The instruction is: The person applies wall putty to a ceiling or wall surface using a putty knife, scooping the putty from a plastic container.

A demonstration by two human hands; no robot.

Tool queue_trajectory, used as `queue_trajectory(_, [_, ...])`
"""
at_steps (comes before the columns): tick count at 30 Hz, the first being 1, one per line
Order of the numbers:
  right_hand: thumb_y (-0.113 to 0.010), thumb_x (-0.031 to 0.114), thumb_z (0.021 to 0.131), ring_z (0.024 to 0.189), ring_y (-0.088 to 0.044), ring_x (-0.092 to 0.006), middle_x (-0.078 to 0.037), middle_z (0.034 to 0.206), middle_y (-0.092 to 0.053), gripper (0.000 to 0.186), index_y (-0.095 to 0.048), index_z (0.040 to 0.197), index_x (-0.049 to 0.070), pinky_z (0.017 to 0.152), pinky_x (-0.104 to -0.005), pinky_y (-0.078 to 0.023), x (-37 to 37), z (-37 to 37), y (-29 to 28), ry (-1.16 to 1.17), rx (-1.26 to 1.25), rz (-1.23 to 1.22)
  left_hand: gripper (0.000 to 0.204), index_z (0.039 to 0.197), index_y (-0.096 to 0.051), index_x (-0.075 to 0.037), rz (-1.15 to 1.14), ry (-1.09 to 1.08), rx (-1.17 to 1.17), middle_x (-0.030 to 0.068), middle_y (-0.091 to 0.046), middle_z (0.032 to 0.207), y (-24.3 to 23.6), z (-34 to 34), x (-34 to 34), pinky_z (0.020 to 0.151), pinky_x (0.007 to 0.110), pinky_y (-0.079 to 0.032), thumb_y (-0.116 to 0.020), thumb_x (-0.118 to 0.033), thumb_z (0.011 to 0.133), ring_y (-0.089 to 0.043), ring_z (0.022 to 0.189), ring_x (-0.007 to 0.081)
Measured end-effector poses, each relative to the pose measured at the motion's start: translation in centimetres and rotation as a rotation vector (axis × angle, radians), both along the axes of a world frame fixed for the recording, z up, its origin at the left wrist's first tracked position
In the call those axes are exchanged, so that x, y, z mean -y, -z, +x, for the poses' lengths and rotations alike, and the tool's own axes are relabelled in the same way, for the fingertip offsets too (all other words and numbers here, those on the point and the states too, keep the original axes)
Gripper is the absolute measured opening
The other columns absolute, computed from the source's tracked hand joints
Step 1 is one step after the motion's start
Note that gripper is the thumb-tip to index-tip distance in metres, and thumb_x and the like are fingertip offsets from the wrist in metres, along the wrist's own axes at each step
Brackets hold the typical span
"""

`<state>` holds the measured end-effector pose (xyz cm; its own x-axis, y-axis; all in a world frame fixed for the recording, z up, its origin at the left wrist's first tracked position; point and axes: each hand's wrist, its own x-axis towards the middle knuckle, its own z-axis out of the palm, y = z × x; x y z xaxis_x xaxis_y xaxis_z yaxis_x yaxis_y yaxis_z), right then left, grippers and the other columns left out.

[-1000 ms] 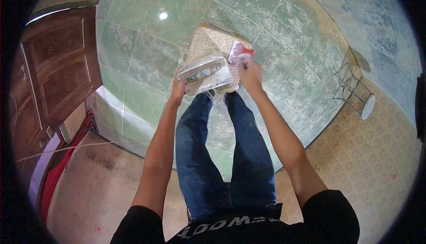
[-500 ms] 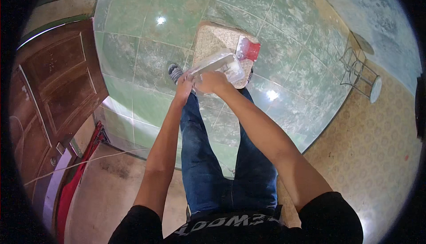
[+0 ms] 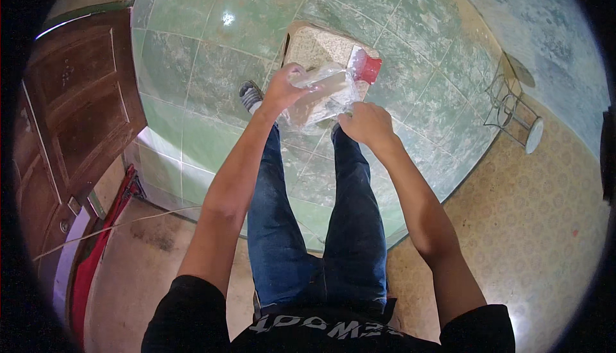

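A clear plastic bag point(image 3: 324, 90) hangs between my two hands, with a pale rectangular shape showing through it that I cannot make out. My left hand point(image 3: 287, 88) grips the bag at its upper left, thumb and fingers curled on the film. Lower down on the right, my right hand point(image 3: 369, 123) pinches the bag's other side near a corner. Behind the bag lies a beige, speckled, rounded-square slab like a stool top point(image 3: 321, 44), partly covered by the bag. A red and white packet point(image 3: 367, 69) rests at its right side.
Green tiles point(image 3: 244, 26) surround the slab, with my sandalled foot point(image 3: 250, 95) at its left. A brown wooden door point(image 3: 83, 96) stands at left, with a red frame-like object point(image 3: 102, 250) below it. A thin wire stand point(image 3: 510, 112) is by the right wall.
My hands, close together at the bag's left end before, are now apart. The left has gone up, the right has shifted to the right, and the film is spread between them.
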<state>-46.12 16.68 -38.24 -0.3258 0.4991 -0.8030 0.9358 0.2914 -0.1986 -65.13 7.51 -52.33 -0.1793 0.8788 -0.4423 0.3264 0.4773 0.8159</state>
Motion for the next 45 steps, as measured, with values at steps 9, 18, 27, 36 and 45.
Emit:
queue_trajectory(9, [-0.065,0.025,0.079,0.085,-0.066,-0.0409,-0.025,0.088,-0.067,0.029,-0.068,0.087,-0.003,0.077,-0.0481,-0.052,-1.2,-3.0,1.0,-0.279,-0.094,0.069,0.061,0.142,-0.036,-0.011,-0.194,-1.242,1.269,0.01,-0.041,0.144,-2.7,6.2,7.0,0.105,0.04,-0.04,-0.04,-0.053,0.098,-0.042,0.132,0.0278])
queue_trajectory(18, [-0.069,0.027,0.076,0.09,-0.066,-0.0402,-0.027,0.093,-0.066,0.032,-0.068,0.088,-0.003,0.08,-0.0476,-0.053,-1.2,-5.9,1.3,-0.354,0.013,-0.053,0.065,0.144,-0.033,-0.009,-0.155,-1.213,1.427,0.0103,-0.044,0.143,-2.8,7.5,5.4,0.109,0.048,-0.038,-0.024,-0.057,0.1,-0.046,0.13,0.0282])
queue_trajectory(27, [-0.069,0.026,0.073,0.095,-0.067,-0.0356,-0.021,0.1,-0.068,0.034,-0.071,0.098,0.004,0.083,-0.0436,-0.053,-2.4,-8.8,3.0,-0.451,0.106,-0.115,0.074,0.146,-0.029,-0.009,-0.106,-1.206,1.422,0.0115,-0.039,0.147,-2.2,7.9,5.6,0.109,0.051,-0.037,-0.027,-0.064,0.096,-0.043,0.132,0.0284])
queue_trajectory(36, [-0.064,0.02,0.074,0.093,-0.068,-0.0337,-0.02,0.097,-0.069,0.025,-0.071,0.091,0.004,0.082,-0.0437,-0.053,-2.0,-9.6,3.0,-0.511,0.077,-0.113,0.07,0.144,-0.034,-0.007,-0.131,-1.267,1.34,0.0146,-0.046,0.141,-2.5,8.2,5.0,0.103,0.048,-0.045,-0.021,-0.059,0.099,-0.052,0.125,0.0291])
queue_trajectory(45, [-0.069,0.026,0.073,0.093,-0.067,-0.0361,-0.022,0.098,-0.068,0.032,-0.07,0.093,0.001,0.083,-0.0441,-0.053,-2.2,-10.8,1.9,-0.539,0.092,-0.173,0.069,0.142,-0.037,-0.006,-0.199,-1.372,1.292,0.0135,-0.05,0.137,-3.1,9.4,4.7,0.103,0.047,-0.044,-0.023,-0.058,0.1,-0.053,0.123,0.0289])
